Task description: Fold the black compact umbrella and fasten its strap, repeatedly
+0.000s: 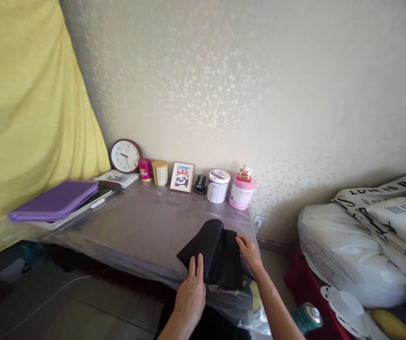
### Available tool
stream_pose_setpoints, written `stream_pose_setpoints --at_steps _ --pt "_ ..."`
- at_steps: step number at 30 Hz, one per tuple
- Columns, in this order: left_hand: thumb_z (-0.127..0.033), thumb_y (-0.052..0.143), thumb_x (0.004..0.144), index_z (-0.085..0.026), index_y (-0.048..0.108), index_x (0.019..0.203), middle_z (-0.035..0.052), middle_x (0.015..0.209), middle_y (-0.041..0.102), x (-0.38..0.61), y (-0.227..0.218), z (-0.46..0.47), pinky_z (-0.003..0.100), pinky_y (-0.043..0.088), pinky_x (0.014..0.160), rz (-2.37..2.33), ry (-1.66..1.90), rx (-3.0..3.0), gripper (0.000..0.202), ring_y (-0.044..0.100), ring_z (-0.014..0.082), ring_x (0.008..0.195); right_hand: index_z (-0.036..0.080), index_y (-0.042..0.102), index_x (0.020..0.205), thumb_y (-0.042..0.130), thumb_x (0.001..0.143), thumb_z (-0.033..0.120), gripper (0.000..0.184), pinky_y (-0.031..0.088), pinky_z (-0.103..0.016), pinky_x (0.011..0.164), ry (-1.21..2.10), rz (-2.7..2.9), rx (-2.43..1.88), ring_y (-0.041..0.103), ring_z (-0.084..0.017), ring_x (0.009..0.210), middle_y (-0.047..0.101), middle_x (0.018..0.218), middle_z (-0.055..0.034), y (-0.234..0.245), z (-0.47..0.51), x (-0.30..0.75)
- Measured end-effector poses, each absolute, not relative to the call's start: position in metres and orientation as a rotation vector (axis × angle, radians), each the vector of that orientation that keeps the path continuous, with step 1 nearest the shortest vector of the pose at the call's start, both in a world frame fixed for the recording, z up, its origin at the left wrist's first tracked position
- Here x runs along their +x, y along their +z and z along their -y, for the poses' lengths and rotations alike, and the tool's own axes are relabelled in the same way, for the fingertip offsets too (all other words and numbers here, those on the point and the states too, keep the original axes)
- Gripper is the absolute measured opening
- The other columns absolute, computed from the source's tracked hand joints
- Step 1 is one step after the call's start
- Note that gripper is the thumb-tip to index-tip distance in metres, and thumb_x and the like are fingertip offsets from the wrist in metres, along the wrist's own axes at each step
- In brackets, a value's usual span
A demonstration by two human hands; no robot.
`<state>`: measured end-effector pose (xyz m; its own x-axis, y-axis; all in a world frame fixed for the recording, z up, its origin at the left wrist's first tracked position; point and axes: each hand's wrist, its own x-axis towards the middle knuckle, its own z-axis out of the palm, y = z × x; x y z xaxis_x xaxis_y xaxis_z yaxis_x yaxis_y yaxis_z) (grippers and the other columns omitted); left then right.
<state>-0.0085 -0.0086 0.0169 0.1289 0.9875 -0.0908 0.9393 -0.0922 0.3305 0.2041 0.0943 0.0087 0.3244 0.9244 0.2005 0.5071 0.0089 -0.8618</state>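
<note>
A folded black cloth lies near the front right corner of the table, with one fold standing up loosely. My left hand rests at its near left side, two fingers stretched out over the fabric. The thumb of that hand is hidden. At the cloth's right edge, my right hand is closed, pinching the fabric between thumb and fingers.
Clear plastic covers the table. Along the wall stand a clock, a panda picture, a white tub and a pink-lidded tub. A purple folder lies left. A spray can and white bag are right.
</note>
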Motion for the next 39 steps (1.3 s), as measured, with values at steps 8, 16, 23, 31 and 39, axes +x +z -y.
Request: stream_pose_setpoints --at_steps 8,16,23,31,39 --pt "-0.009 0.035 0.082 -0.017 0.006 0.140 0.0165 0.144 0.022 -0.010 0.008 0.008 0.019 0.046 0.065 -1.896 0.273 2.130 0.066 0.062 0.0155 0.091 0.014 0.061 0.100 0.051 0.071 0.047 0.045 0.045 -0.027 0.055 0.790 1.387 -1.672 0.061 -0.019 0.067 0.065 0.072 -0.0028 0.018 -0.092 0.184" --pt "-0.009 0.035 0.082 -0.017 0.008 0.140 0.0190 0.140 0.029 -0.009 0.009 0.010 0.021 0.047 0.064 -1.916 0.265 2.141 0.064 0.063 0.0164 0.086 0.017 0.055 0.088 0.051 0.072 0.036 0.025 0.036 -0.018 0.035 0.940 1.391 -1.637 0.050 -0.010 0.046 0.051 0.055 0.0055 0.037 -0.088 0.157" --pt "-0.010 0.037 0.083 -0.017 0.010 0.140 0.0197 0.139 0.030 -0.009 0.011 0.009 0.022 0.049 0.065 -1.922 0.261 2.160 0.064 0.063 0.0168 0.085 0.015 0.052 0.096 0.052 0.074 0.032 0.028 0.042 -0.018 0.035 0.970 1.383 -1.571 0.051 -0.010 0.049 0.048 0.059 0.0054 0.048 -0.098 0.128" --pt "-0.008 0.035 0.082 -0.015 0.023 0.137 0.0199 0.141 0.025 -0.009 0.012 0.007 0.023 0.050 0.065 -1.906 0.209 2.179 0.057 0.064 0.0163 0.085 0.011 0.045 0.113 0.050 0.076 0.028 0.041 0.042 -0.019 0.036 0.881 1.391 -1.658 0.054 -0.011 0.049 0.056 0.068 0.0001 0.034 -0.111 0.102" --pt "-0.004 0.033 0.080 -0.014 0.032 0.133 0.0201 0.140 0.028 -0.006 0.013 0.005 0.023 0.049 0.069 -1.933 0.152 2.146 0.054 0.064 0.0176 0.087 0.015 0.051 0.106 0.043 0.082 0.026 0.028 0.041 -0.017 0.040 0.896 1.554 -1.637 0.055 -0.009 0.043 0.060 0.062 0.0008 0.036 -0.111 0.094"
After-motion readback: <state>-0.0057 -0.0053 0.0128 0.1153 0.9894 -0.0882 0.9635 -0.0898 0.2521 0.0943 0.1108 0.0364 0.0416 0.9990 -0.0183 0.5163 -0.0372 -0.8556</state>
